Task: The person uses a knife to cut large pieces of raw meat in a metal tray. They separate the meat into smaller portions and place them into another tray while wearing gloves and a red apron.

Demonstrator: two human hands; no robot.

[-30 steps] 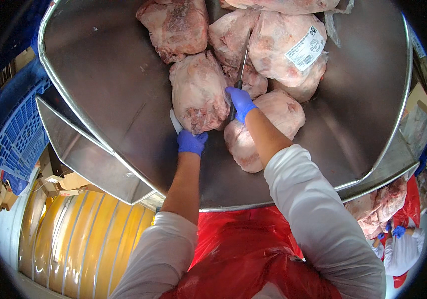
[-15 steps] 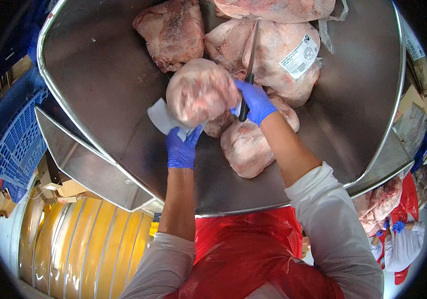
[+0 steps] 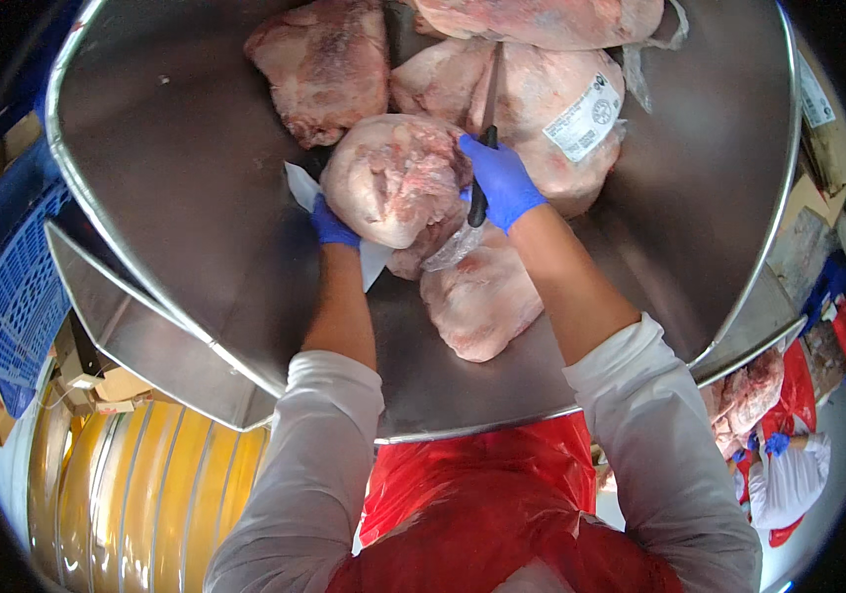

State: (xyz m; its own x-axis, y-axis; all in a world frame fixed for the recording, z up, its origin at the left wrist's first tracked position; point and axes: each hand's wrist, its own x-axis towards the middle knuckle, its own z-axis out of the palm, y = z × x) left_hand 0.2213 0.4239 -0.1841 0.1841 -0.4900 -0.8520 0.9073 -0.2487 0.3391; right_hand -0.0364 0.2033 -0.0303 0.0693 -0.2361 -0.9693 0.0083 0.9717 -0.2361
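A large pale pink piece of frozen meat is between my gloved hands inside a metal bin. My left hand supports it from the left and below, its fingers hidden under the meat. White paper sticks out beside that hand. My right hand is closed round the black handle of a knife, blade pointing away from me, and it also touches the meat's right side. Clear plastic film lies just below the meat. Another piece rests nearer to me.
More meat lies farther in: a dark-streaked piece, a labelled one and one at the top. A blue crate and cardboard are at left, above yellow strips. A co-worker stands at lower right.
My left hand has slid farther under the meat, and its fingers have gone out of sight. The blurred meat is now sharp. Less of the paper shows; plastic film has come into view.
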